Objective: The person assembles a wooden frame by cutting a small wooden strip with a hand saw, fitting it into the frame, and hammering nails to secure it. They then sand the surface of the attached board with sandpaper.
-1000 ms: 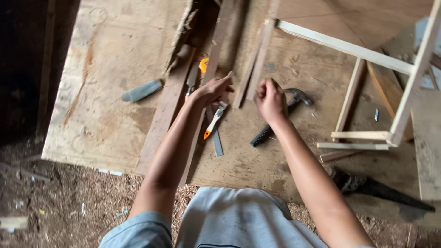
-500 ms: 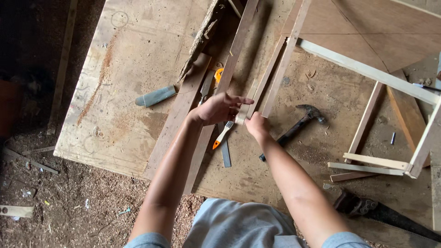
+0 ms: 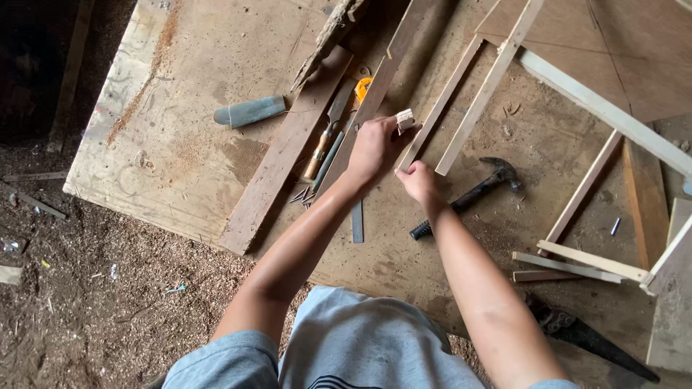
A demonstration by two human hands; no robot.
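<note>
Dirt floor w/ sawdust and wood scraps, and on it a big worn plywood sheet (image 3: 166, 144) serving as the work surface. Nearest the person, by the sheet's near edge, a dark handsaw (image 3: 591, 338) lies flat, handy but out of the way. Both arms reach fwd to about mid-sheet. Right hand (image 3: 420, 184) has fingers curled together, pinching the near end of a thin pale wood strip (image 3: 441, 108), prob. to keep it from sliding. Left hand (image 3: 375, 148), just beside it, pinches a small pale wood block (image 3: 405, 119) betw. thumb and fingertips, held right at the strip's side near its near end, so block and strip meet there; can't tell if they touch. Block is short, light, clean-cut, end grain showing. A black claw hammer (image 3: 468, 196) lies just right of the hands, w/in easy reach. Left of them: chisel w/ wooden handle (image 3: 321, 148), a few nails (image 3: 303, 196), a wide dark plank (image 3: 285, 155). Further twd the left edge, a grey-blue tool handle (image 3: 249, 112). Toward the far right corner, a pale slat frame (image 3: 613, 144).
</note>
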